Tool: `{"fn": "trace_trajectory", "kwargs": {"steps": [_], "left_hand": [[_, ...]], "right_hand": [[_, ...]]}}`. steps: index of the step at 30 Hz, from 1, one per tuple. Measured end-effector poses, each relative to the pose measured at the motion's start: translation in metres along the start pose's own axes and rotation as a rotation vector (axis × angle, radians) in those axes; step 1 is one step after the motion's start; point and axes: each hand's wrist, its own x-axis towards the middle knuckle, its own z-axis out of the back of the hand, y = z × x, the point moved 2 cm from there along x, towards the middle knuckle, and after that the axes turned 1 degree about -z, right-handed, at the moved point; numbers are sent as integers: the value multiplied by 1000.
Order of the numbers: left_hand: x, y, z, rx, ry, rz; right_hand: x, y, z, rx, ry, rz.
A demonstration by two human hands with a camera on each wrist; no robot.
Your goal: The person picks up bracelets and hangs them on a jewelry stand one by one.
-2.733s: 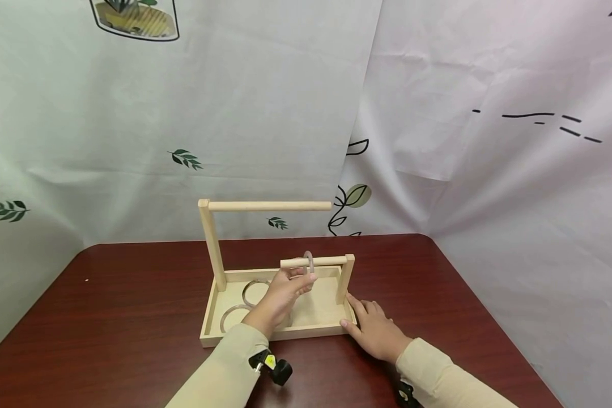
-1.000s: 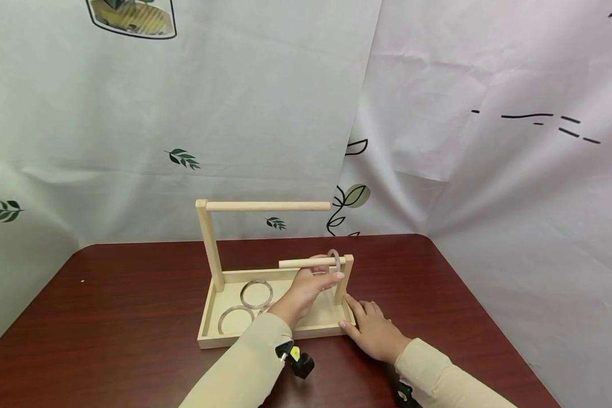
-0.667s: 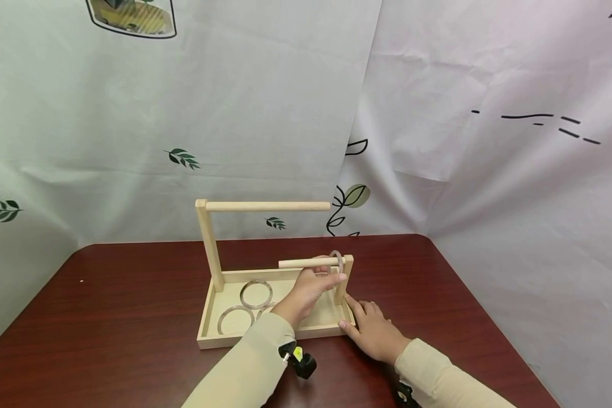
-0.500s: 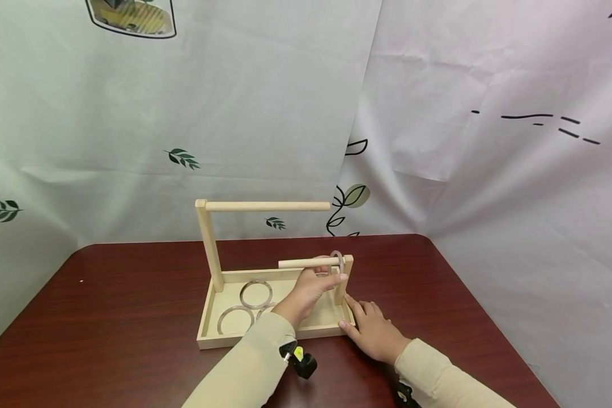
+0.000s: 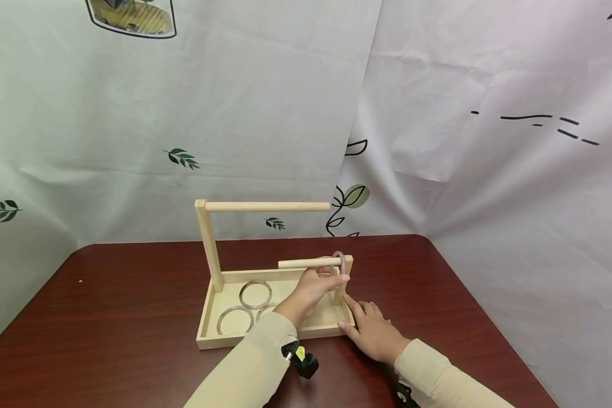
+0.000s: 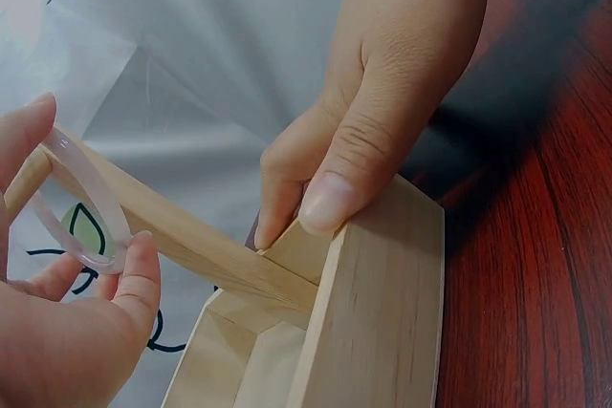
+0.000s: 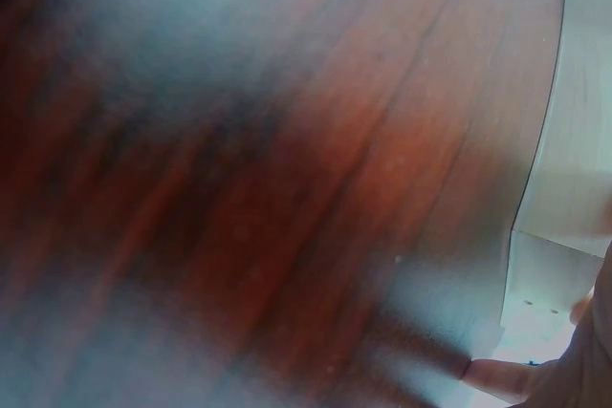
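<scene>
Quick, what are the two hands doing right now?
Left hand: fingers curled round a clear ring that sits on the short wooden peg.
Right hand: open, fingers resting against the wooden tray corner.

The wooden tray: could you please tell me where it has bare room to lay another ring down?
The right half of the wooden tray floor is bare, under the short rod, though the left hand hangs over it holding a clear ring. The left half is crowded with the flat rings. The right hand rests at the right corner.
</scene>
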Motion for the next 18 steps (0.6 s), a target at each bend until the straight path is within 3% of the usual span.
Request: {"fn": "trace_trajectory", "kwargs": {"steps": [8,18], "left_hand": [[-2,-3,-1,-12,50,-11],[-2,-4,-1,0,65,-7]], "right_hand": [[0,-1,-1,-5,-5,3],[0,-1,-2,-8,-4,-3]]}}
